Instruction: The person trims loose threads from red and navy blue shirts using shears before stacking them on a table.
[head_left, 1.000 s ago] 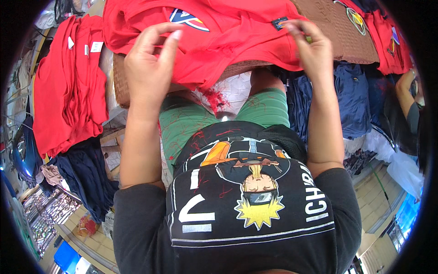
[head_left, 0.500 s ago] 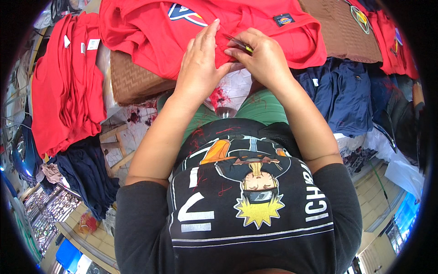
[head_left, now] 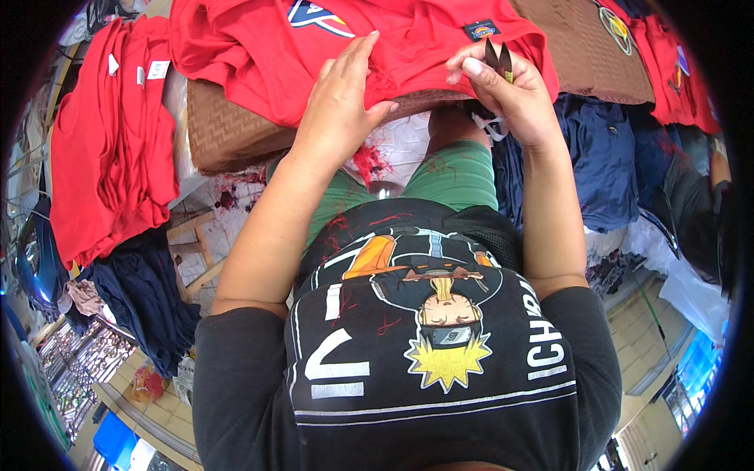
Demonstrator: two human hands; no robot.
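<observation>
A red garment (head_left: 424,47) with a blue, white and red print and a black label is spread over a brown textured cushion-like surface (head_left: 236,129). My left hand (head_left: 339,98) rests at the garment's near edge, fingers stretched and thumb apart, holding nothing that shows. To the right, my right hand (head_left: 510,98) is closed round small thread snips (head_left: 499,61), dark blades pointing up and away, with a bit of yellow on the handle. The snips are raised off the cloth, near the black label.
Red folded garments (head_left: 118,149) hang at the left, above dark blue cloth (head_left: 145,294). Navy garments (head_left: 597,161) lie to the right. Beyond them are a yellowish cord loop (head_left: 616,31) and more red cloth (head_left: 667,71). Red thread scraps (head_left: 371,163) lie between my legs.
My right hand has moved to the right with the snips, away from my left hand, and the blades have turned upward. My left hand stays nearly in place.
</observation>
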